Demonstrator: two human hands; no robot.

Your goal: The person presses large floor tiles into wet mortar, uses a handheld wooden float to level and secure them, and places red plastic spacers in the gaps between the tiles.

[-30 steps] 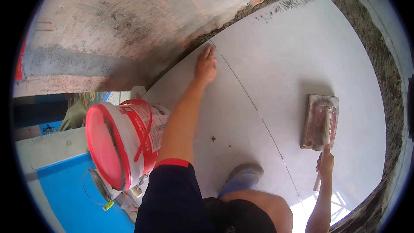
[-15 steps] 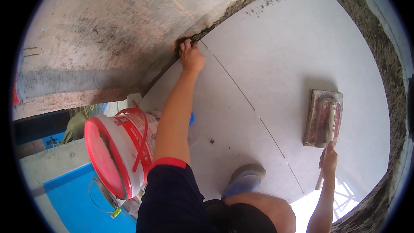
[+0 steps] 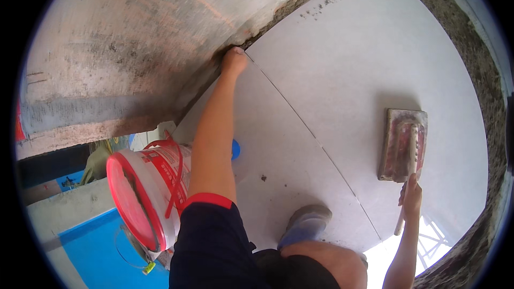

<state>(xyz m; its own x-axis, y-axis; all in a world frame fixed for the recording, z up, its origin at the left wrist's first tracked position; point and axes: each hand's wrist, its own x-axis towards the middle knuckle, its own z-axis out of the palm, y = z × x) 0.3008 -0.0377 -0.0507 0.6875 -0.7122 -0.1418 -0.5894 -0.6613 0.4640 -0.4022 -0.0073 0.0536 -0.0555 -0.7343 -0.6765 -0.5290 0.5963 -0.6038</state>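
Over on the right tile, well past the seam, sits the rectangular tool, and honestly how it lies relative to the hands is the bit to look at. It's off to the right of the left hand and a good deal closer to the body, so the right hand is the near one, no contest: fingers wrapped around the handle just below the pad. Long axis runs roughly away from the person, grip end toward the body, pad end outward, so it's not lined up with the seam, which slants from upper left to lower right between the two hands. Can't tell if the pad is dead flat or tipped up a touch. Left arm's stretched way out to the foot of the wall, hand bunched at the edge of the left tile, just left of where the seam meets the dark gap. Those fingertips are hidden, so no clue whether they're pinching anything. Hands are well apart, btw. Bucket is left of that arm, and a boot is planted between it and the seam.
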